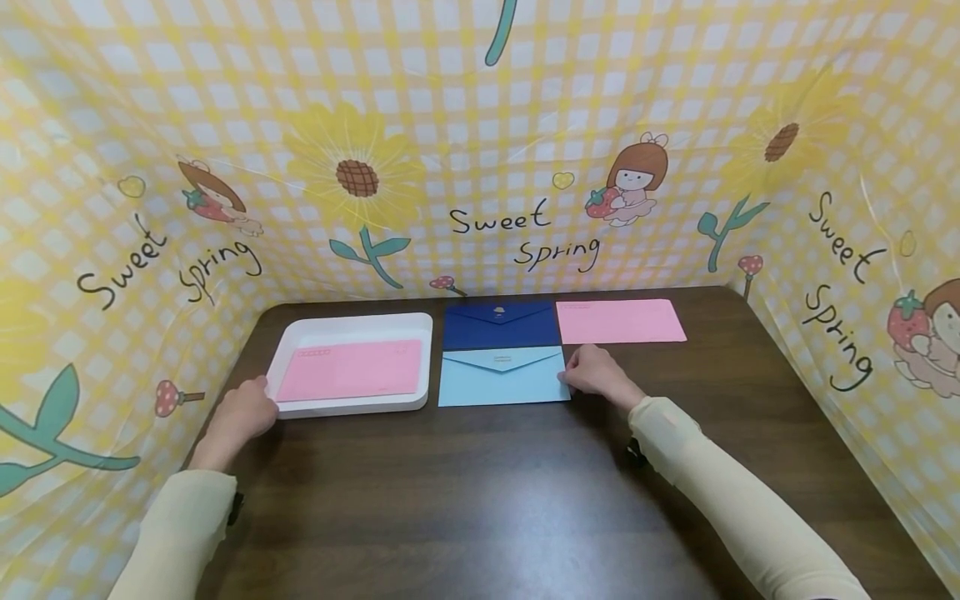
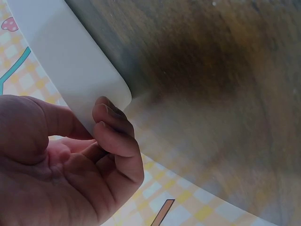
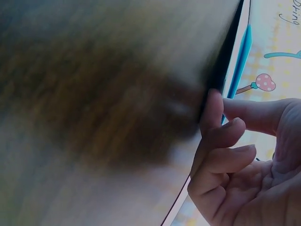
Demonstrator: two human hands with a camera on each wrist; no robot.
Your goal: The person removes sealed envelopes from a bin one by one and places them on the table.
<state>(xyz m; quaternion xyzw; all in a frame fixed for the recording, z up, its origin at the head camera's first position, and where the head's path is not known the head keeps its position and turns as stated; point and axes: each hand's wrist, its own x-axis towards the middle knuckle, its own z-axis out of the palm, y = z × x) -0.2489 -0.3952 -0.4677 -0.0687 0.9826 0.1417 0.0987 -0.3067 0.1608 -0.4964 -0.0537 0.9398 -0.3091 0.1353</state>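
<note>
Left hand (image 1: 246, 408): curled, thumb and fingertips clamped on the near-left corner of my white tray (image 1: 360, 331)
Right hand (image 1: 597, 373): thumb and forefinger pinch the right edge of the light blue envelope (image 1: 504, 389)
Light blue envelope: right of the tray, in front of the dark blue envelope (image 1: 498, 333)
Pink envelopes (image 1: 348, 372): 1 in the tray, 1 at the dark blue one's right
Wrist views: my curled fingertips, which the head view hides

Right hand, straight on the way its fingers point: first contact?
The light blue envelope: the right hand already pinches its right edge. Past it, probably the tray, though hand height is hard to judge.
</note>
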